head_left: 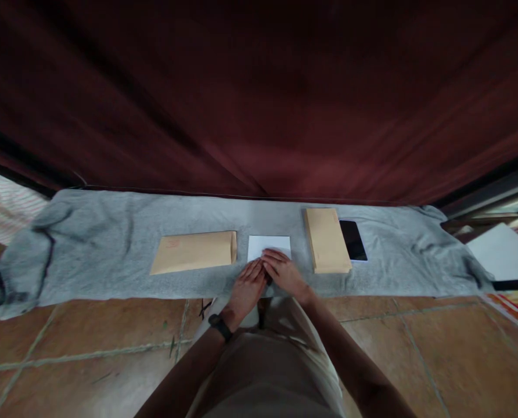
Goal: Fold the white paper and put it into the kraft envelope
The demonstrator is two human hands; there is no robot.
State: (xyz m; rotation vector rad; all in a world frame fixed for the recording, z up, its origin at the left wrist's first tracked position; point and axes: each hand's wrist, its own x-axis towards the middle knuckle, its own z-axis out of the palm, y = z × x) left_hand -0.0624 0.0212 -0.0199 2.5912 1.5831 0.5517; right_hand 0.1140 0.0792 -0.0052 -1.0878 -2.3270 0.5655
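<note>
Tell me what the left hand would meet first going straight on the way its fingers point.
Probably the right hand, just ahead, partly over the white paper; whether they already touch is unclear.

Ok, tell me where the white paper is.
In the head view, the white paper lies centrally on the gray cloth, between the brown envelope on the left and the envelope stack on the right, left hand and right hand at its near part.

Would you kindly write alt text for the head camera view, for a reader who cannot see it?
A person's left hand and right hand meet at the near edge of a white sheet lying on a gray cloth. A brown envelope lies to the left; a stack of brown envelopes and a dark flat device lie to the right.
</note>
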